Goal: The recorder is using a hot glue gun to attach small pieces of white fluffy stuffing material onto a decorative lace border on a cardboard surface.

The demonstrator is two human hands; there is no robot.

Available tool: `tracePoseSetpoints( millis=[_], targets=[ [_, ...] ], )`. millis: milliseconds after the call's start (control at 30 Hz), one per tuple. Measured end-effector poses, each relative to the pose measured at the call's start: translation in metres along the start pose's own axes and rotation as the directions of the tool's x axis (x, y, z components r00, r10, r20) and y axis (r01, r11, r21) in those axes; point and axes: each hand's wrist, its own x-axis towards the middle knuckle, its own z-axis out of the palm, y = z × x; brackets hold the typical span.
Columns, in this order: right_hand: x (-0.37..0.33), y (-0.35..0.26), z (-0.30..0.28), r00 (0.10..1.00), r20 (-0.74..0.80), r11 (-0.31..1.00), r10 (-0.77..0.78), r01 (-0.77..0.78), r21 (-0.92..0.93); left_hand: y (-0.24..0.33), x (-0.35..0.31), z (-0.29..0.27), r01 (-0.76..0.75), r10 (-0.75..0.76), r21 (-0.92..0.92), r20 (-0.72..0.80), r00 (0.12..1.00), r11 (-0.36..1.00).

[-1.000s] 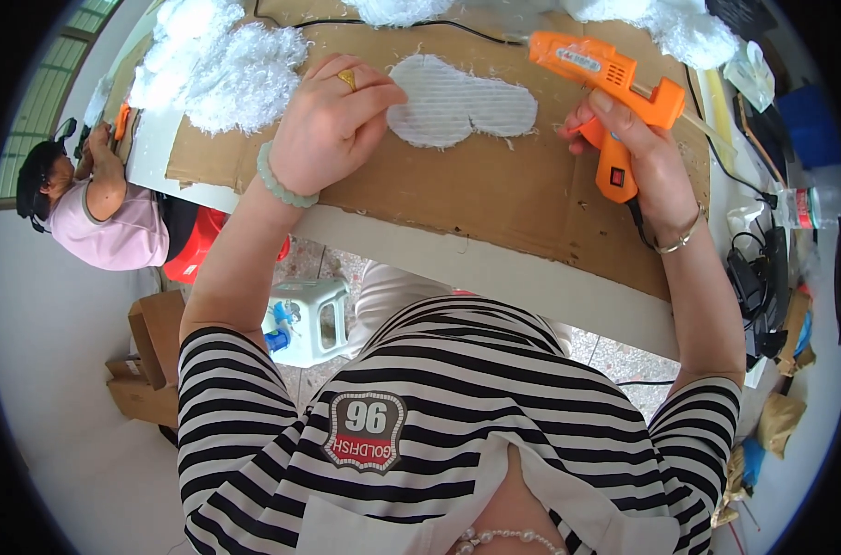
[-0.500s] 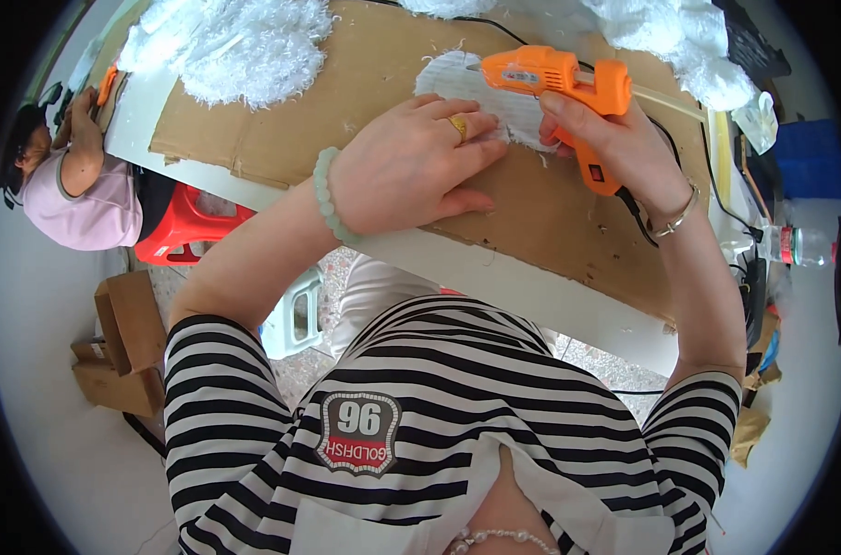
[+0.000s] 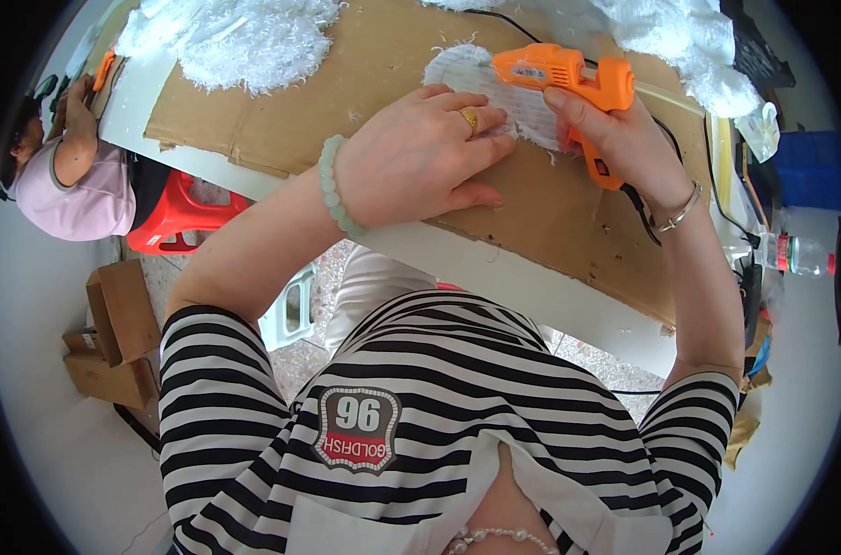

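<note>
The right hand point(image 3: 614, 139) is wrapped around the grip of an orange glue gun point(image 3: 554, 72), forefinger up along the trigger side. The gun's barrel runs left to right across the far part of the table, nozzle to the left, handle slanting down toward the near right, where a black cord point(image 3: 644, 215) leaves it. A small pale label with a blue mark sits on the barrel's side. The nozzle tip lies over a white fuzzy patch point(image 3: 466, 69), a rounded piece of shaggy fabric flat on the cardboard point(image 3: 550, 203).

The left hand point(image 3: 425, 153) presses flat on that patch, fingers close together and pointing right, a gold ring on one finger and a pale green bead bracelet at the wrist.

The cardboard is brown, creased and pocked with small holes, spread over a white table point(image 3: 494, 268). Heaps of white fluff point(image 3: 245, 42) lie at its far left and far right. Far left, another person point(image 3: 69, 176) in pink sits by a red stool point(image 3: 175, 213). At the right edge a clear bottle point(image 3: 795, 254) with a red label lies on its side, below a blue box point(image 3: 813, 171). Brown cartons point(image 3: 115, 333) stand on the floor at left.
</note>
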Motion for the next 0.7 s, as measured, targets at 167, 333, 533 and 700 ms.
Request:
tracePoseSetpoints(
  millis=[167, 333, 533, 700],
  targets=[
    [-0.007, -0.004, 0.0, 0.998, -0.032, 0.998, 0.062, -0.062, -0.007, 0.001, 0.0, 0.001, 0.01, -0.01, 0.012, 0.003, 1.0, 1.0],
    [-0.012, -0.003, -0.004, 0.999, -0.021, 0.998, 0.04, -0.041, -0.042, 0.002, 0.0, 0.0, 0.016, -0.016, 0.015, 0.013, 1.0, 1.0],
    [-0.02, 0.002, -0.011, 1.0, 0.005, 0.999, 0.017, -0.017, -0.033, 0.002, 0.0, 0.001, 0.016, -0.016, 0.022, -0.003, 1.0, 1.0],
    [-0.026, 0.002, -0.015, 0.999, -0.013, 0.997, 0.04, -0.041, -0.062, 0.0, 0.0, 0.001, 0.009, -0.009, -0.001, -0.013, 1.0, 1.0]
  ],
)
